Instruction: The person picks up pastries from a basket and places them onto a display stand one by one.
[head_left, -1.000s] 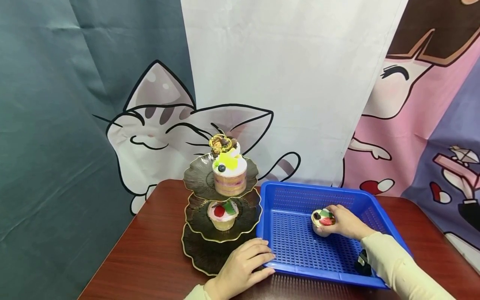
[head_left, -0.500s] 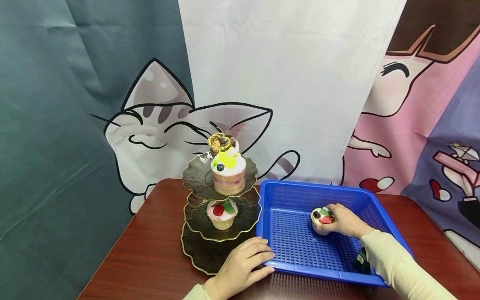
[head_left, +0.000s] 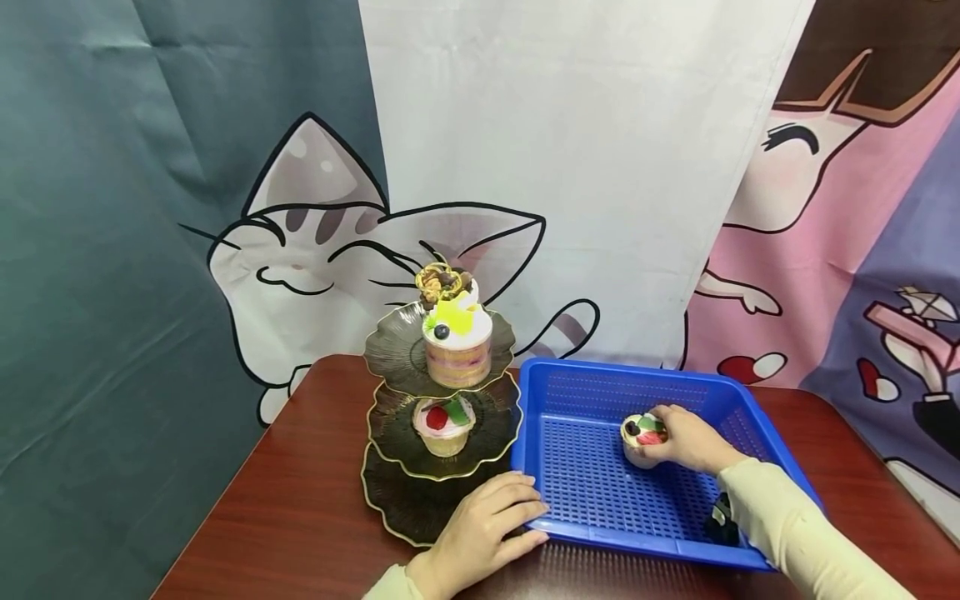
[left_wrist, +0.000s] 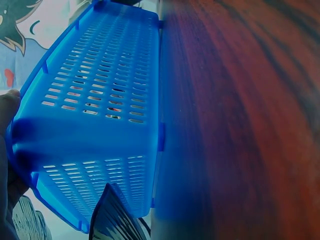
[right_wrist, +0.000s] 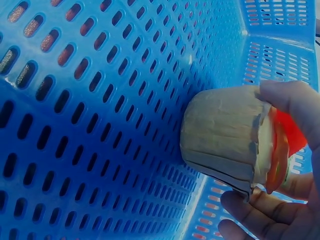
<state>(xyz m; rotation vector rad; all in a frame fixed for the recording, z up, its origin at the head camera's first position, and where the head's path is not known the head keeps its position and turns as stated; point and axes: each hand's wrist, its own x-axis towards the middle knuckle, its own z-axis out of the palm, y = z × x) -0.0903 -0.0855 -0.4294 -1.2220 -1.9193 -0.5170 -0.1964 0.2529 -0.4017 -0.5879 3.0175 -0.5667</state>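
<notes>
My right hand (head_left: pixel 688 440) holds a small cupcake (head_left: pixel 636 454) between thumb and fingers near its top edge, inside the blue plastic basket (head_left: pixel 626 546). Red, green and dark fruit pieces top the cupcake. In the right wrist view its pleated pale cup (right_wrist: pixel 220 132) lies close to the basket's slotted floor. My left hand (head_left: pixel 483 525) rests its fingers and thumb on the basket's near left corner. Seen from the left wrist, the thumb (left_wrist: pixel 9 106) is at the rim, with the basket's slotted outer walls beside it.
Left of the basket, dark scalloped plates with gold edges rise in tiers. A tall layered cake (head_left: pixel 457 354) stands on the top plate (head_left: pixel 393 354), with a chocolate-and-gold topping behind it. Another cupcake (head_left: pixel 444 425) sits on the middle plate (head_left: pixel 393 433). The bottom plate (head_left: pixel 397 500) lies partly beneath.
The view has shifted very slightly. Both hands, the cupcake and the basket keep their places.
</notes>
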